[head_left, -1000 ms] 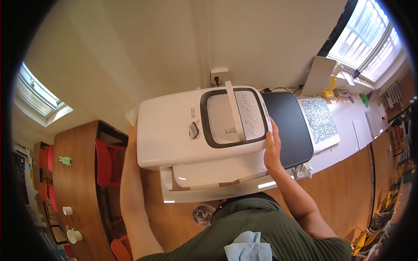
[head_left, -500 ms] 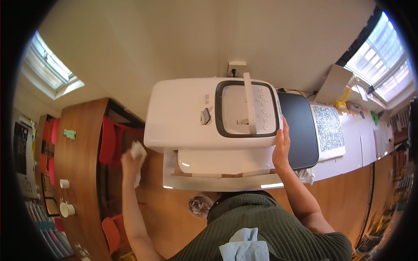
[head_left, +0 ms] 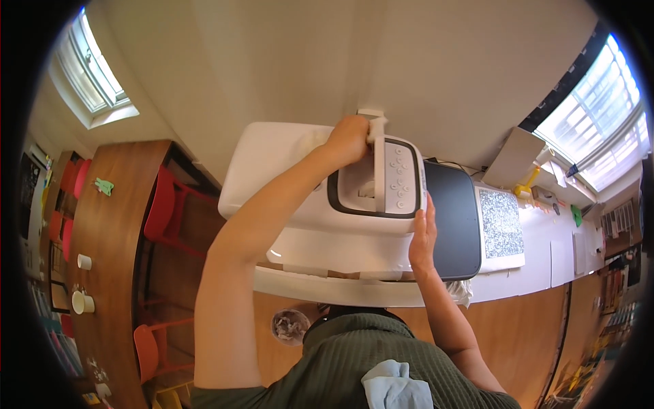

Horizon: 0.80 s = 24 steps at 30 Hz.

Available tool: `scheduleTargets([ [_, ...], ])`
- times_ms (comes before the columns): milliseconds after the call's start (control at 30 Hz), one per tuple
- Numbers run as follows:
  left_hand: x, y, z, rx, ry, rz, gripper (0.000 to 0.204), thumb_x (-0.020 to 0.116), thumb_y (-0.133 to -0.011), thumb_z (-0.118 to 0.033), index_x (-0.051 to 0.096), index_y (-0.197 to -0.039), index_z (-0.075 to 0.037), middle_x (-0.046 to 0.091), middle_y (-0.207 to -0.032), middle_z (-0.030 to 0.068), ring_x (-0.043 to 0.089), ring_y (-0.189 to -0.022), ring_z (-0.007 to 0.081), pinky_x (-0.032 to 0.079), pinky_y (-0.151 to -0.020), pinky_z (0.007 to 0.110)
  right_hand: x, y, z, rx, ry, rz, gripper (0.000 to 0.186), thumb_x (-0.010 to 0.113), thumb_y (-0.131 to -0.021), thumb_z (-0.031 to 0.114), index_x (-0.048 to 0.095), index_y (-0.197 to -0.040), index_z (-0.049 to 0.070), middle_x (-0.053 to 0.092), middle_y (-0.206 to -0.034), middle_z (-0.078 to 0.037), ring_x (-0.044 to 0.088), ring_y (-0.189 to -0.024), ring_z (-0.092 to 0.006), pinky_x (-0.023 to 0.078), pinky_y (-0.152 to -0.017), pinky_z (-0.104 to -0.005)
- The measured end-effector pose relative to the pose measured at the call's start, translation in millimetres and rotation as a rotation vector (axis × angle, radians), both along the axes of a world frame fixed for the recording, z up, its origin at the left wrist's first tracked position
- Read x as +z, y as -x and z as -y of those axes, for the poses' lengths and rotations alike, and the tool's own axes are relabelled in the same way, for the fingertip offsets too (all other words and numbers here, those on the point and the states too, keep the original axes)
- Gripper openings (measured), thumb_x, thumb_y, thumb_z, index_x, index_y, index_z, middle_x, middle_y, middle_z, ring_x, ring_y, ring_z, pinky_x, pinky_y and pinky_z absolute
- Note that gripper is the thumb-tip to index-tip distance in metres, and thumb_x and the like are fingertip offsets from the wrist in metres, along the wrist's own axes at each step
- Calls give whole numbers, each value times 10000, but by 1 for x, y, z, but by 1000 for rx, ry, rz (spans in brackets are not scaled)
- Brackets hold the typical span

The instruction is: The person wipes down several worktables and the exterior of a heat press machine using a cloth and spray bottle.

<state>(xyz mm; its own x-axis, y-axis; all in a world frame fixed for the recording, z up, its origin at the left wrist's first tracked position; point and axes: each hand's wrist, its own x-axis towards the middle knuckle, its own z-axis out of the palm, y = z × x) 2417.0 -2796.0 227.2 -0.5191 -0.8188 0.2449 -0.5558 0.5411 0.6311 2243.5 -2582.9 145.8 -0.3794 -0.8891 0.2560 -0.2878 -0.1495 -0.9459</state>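
A white machine (head_left: 272,174) with rounded edges, a recessed top, a raised handle (head_left: 380,177) and a panel of round buttons stands in front of me. My left hand (head_left: 349,140) reaches over it, closed round a crumpled white cloth (head_left: 376,128) at the far end of the handle. The forearm hides part of the machine's top. My right hand (head_left: 423,235) rests against the machine's right side, fingers stretched out and nearly flat. Below the machine's front edge is a white, glossy base (head_left: 334,252).
A dark flat panel (head_left: 449,218) and a speckled notebook (head_left: 501,221) lie to the right on the white table (head_left: 538,252). Below is a bin (head_left: 290,326). At left are a wooden table (head_left: 112,225) with cups (head_left: 83,302) and red chairs (head_left: 160,211).
My left hand has swung from beside the machine, up and right, onto its far side with the white cloth. My right hand stays on the machine's right side.
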Motion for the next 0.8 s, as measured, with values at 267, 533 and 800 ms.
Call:
scheduleTargets([
  [267,6,15,6,377,47,278,206,664,-763,-132,706,-959,-82,680,-1047,180,644,-988,376,526,-812,463,6,-2,0,11,8,33,558,410,-1021,231,279,-1486,-49,384,-1486,-215,367,-1379,-304,252,-1145,-359],
  [533,9,-8,-27,355,188,417,174,669,-720,-64,715,-886,-89,666,-945,144,627,-924,357,514,-750,447,8,5,-2,74,20,71,581,438,-1011,234,271,-1482,-64,373,-1485,-222,372,-1364,-315,262,-1138,-369],
  [800,23,-27,-82,199,194,629,114,648,-720,-31,675,-830,-16,611,-937,145,589,-949,347,505,-764,431,8,10,-1,86,44,70,578,459,-1004,208,281,-1477,-72,402,-1468,-203,389,-1344,-264,279,-1120,-340],
])
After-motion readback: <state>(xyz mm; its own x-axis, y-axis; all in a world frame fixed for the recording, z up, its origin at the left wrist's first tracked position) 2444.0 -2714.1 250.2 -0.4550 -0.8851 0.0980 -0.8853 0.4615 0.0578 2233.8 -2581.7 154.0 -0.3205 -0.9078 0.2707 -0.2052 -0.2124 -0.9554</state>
